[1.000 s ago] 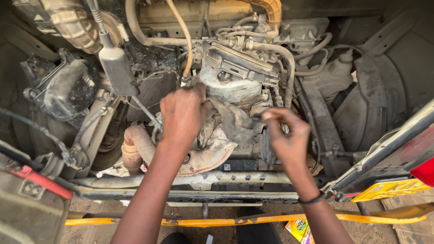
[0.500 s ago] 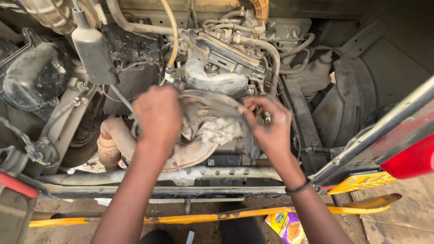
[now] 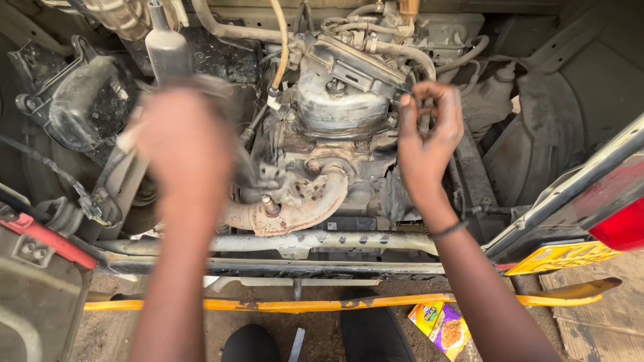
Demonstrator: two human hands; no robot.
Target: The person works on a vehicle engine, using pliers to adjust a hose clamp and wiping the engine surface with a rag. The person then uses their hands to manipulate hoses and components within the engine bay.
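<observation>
The right hand [image 3: 429, 137] is pinching something small by the hoses at the engine [image 3: 335, 107], mid-bay; it could easily be slipping down into the gaps. The left hand [image 3: 184, 144] is blurring, so I can't tell its grip. A yellow-purple snack packet [image 3: 441, 327] is lying near right on the ground, by a yellow plate [image 3: 560, 256].

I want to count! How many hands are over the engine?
2. The left hand is blurred over the engine's left side; the right hand is at its right. None seem hidden.
</observation>
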